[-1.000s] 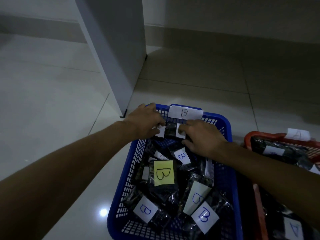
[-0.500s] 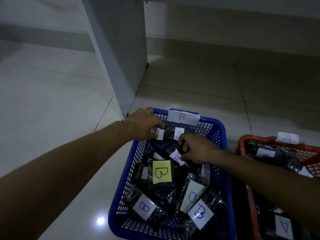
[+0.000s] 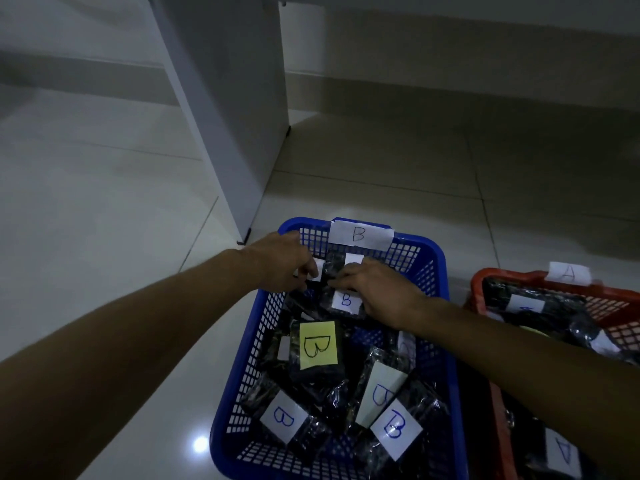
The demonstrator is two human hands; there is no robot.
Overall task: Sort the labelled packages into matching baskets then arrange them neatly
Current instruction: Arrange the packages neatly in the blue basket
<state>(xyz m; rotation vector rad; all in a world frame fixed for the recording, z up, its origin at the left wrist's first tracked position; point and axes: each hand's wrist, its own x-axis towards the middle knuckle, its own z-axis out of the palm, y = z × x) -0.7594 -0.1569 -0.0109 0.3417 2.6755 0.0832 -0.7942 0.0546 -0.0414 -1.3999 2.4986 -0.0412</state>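
Observation:
A blue basket (image 3: 440, 268) tagged "B" holds several black plastic-wrapped packages with "B" labels. One carries a yellow label (image 3: 318, 344); others show white labels (image 3: 284, 419). At the basket's far end my left hand (image 3: 280, 265) pinches a white-labelled package (image 3: 317, 271) standing against the wall. My right hand (image 3: 377, 289) has its fingers curled on the black package beside it (image 3: 337, 268) and lies partly over another "B" package (image 3: 344, 301). To the right, a red basket (image 3: 502, 277) tagged "A" holds "A" packages (image 3: 523, 304).
Both baskets sit on a pale tiled floor. A white cabinet panel (image 3: 221, 116) stands just beyond the blue basket's far left corner. A wall with a skirting runs along the back. Open floor lies to the left.
My right hand has slid slightly back toward the upright packages at the far wall. My left hand stays on its package. The camera has shifted a little.

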